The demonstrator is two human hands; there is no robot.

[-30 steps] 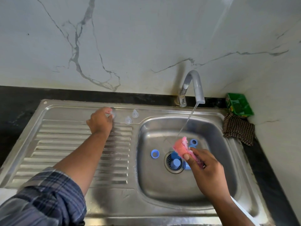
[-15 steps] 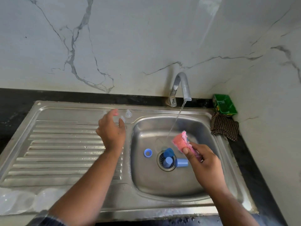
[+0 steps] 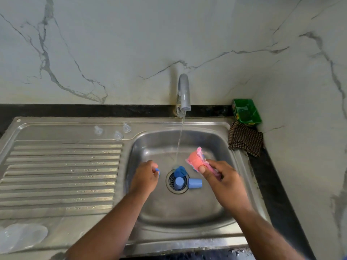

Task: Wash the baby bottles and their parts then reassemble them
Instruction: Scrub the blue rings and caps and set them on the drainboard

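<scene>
No word, number or sign could be read anywhere in the view. The green box [image 3: 246,112] in the corner beside the sink [image 3: 216,139] bore a yellowish printed patch along its left corner and lower front edge, just above the checked cloth [image 3: 246,139]. That print was too small and blurred to make out.

The drainboard [image 3: 62,175] lies left of the basin [image 3: 187,212], with the tap [image 3: 183,91] behind the basin. Three teats [image 3: 118,135] stand at the drainboard's rear and bottles [image 3: 20,236] lie at its front left corner. Caps [image 3: 178,182] lie on and beside the drain. The left hand [image 3: 144,178], holding a ring [image 3: 157,170], is left of the drain. The right hand [image 3: 223,182], holding a sponge [image 3: 195,159], is to the drain's right. A box [image 3: 246,112] sits at the desk's right rear, with a cloth [image 3: 246,138] in front of it.
</scene>
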